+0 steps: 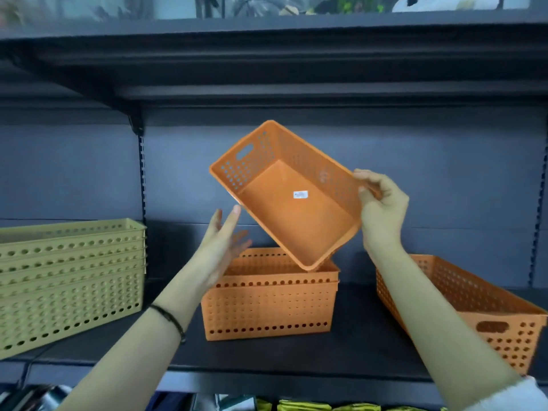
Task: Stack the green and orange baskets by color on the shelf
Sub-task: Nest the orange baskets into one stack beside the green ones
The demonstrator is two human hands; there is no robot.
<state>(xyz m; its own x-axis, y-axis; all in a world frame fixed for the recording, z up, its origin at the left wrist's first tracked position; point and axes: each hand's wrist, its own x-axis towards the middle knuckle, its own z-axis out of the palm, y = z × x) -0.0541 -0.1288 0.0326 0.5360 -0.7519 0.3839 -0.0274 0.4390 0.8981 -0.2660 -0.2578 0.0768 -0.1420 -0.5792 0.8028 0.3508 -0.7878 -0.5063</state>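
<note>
Orange basket (292,200) gripped by right hand (382,203), tilted.

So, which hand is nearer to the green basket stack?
Left. The left hand hovers open right of the green basket stack; the right hand is farther right, gripping the tilted orange basket.

Perforated matt plastic orange basket (296,209); dark matt shelf (355,351), apparently metal.

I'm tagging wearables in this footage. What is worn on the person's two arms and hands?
The left hand is bare, with a thin black band around the left wrist. The right hand is bare too, with no ring or watch showing. A bit of white sleeve appears near the right elbow at the bottom edge.
</note>
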